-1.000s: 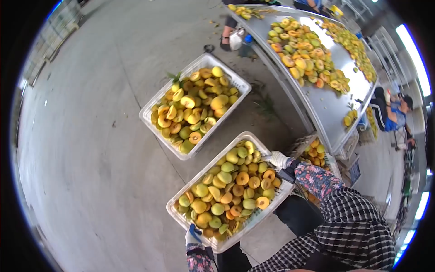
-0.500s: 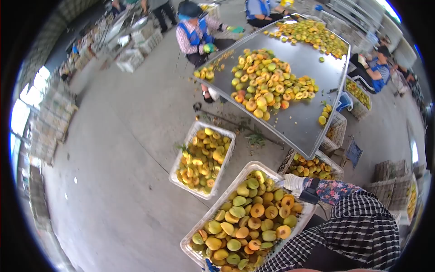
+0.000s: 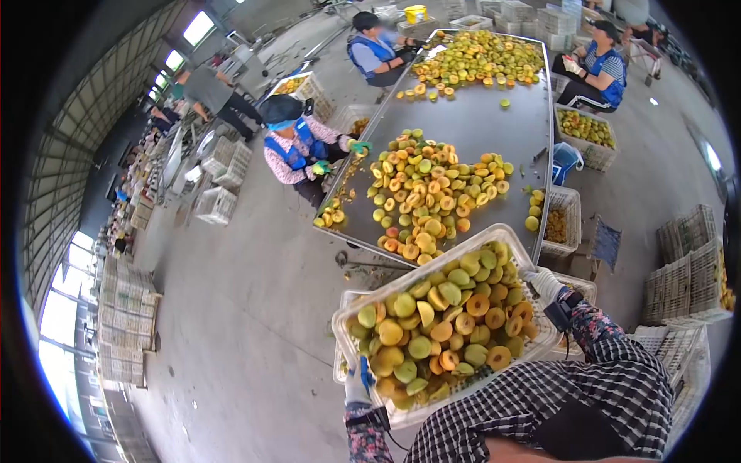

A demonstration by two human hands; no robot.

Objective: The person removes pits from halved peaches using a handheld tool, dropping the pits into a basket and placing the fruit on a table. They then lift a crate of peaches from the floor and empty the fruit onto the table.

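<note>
A white plastic crate (image 3: pixel 545 336) full of halved and whole yellow-green fruit (image 3: pixel 441 330), perhaps peaches or apricots, is held up in front of me, tilted. My left hand (image 3: pixel 359 383), in a white and blue glove, closes on its near left side. On the right side my right hand (image 3: pixel 546 285), in a white glove, grips the rim; its fingers are partly hidden. Just beyond the crate's far edge lies a metal sorting table (image 3: pixel 463 116), with a heap of cut fruit (image 3: pixel 432 189) on it.
Three seated people in blue vests are around the table: one on the left (image 3: pixel 297 143), one farther back (image 3: pixel 377 50), one on the right (image 3: pixel 603 69). A crate of fruit (image 3: pixel 587 139) stands right of the table. Stacked crates (image 3: pixel 683 266) stand far right, others (image 3: pixel 127 316) at left.
The crate of fruit has come up from the floor toward the table, now with both hands on it. My left hand has come fully into view. The camera view has shifted.
</note>
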